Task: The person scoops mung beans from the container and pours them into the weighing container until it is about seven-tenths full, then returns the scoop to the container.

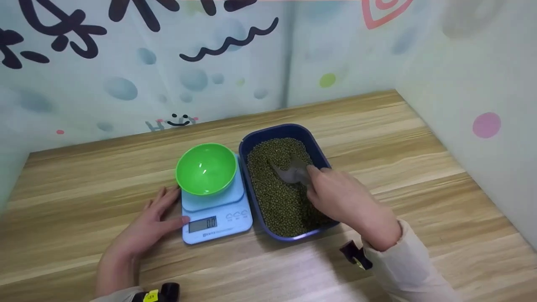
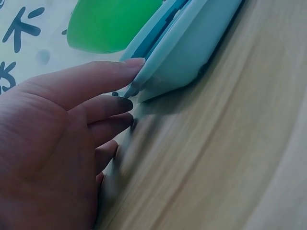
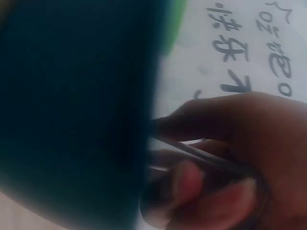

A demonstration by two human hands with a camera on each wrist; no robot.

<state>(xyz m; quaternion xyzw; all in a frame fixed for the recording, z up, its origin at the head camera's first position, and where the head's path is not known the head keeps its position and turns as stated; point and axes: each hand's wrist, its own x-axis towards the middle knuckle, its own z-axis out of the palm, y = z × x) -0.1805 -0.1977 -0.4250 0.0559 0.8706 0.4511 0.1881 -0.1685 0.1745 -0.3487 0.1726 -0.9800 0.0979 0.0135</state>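
A green bowl (image 1: 205,167) sits on a light blue kitchen scale (image 1: 226,222) whose display (image 1: 202,224) reads 0.0. My left hand (image 1: 147,230) rests on the table with its thumb and fingertips against the scale's left edge; in the left wrist view the fingers are loosely extended at the scale's side. Right of the scale stands a dark blue tub (image 1: 247,144) of small green beans (image 1: 277,201). My right hand (image 1: 344,197) grips the handle of a grey scoop (image 1: 293,174), its blade among the beans. In the right wrist view the tub's wall (image 3: 76,115) hides the scoop's blade.
The wood-grain table (image 1: 117,180) meets a printed backdrop (image 1: 168,84) behind and a white side panel (image 1: 470,105) on the right. The tub and scale stand close beside each other.
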